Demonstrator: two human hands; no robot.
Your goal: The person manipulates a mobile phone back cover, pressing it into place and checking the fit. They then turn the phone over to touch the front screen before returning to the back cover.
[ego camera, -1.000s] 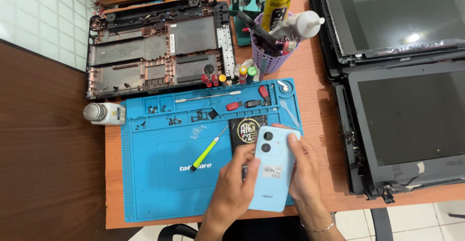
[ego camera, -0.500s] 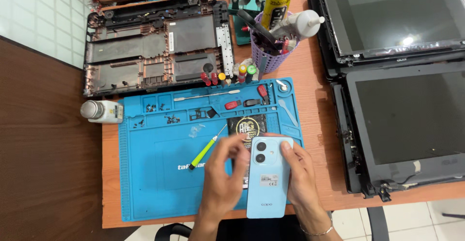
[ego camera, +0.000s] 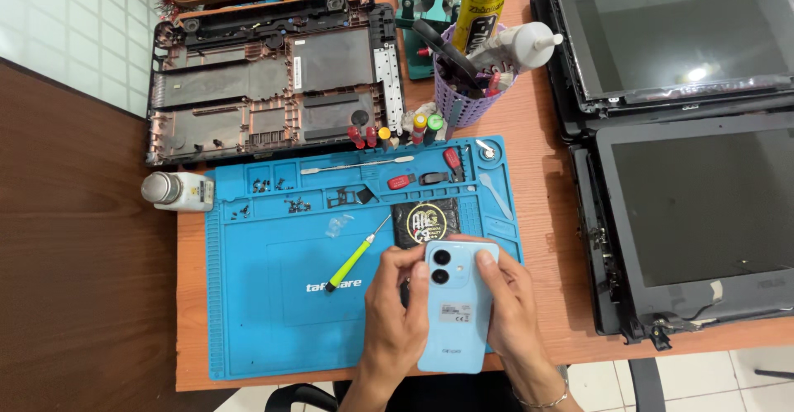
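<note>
- The phone is lying back-up between both hands, over the near right part of the blue mat, with its lower end reaching past the mat's near edge toward the person.
- Its long axis is running almost straight away from the person, tilted a little to the right at the far end; the camera end is pointing away, the two lenses sitting at the far left corner.
- The left hand is closing on the phone's left edge, thumb lying across the back beside the lenses.
- The right hand is clamping the right edge, thumb resting on the back near the top; both hands are sitting level with each other, neither nearer.
- A green-handled screwdriver is lying just left of the hands, slanting up to the right, tip toward the far side.
- A dark round-marked pad is sitting just beyond the phone's far end.
- Small screws are resting in the mat's far trays.
- An opened laptop shell is lying beyond the mat; two screen panels are lying well off to the right.
</note>
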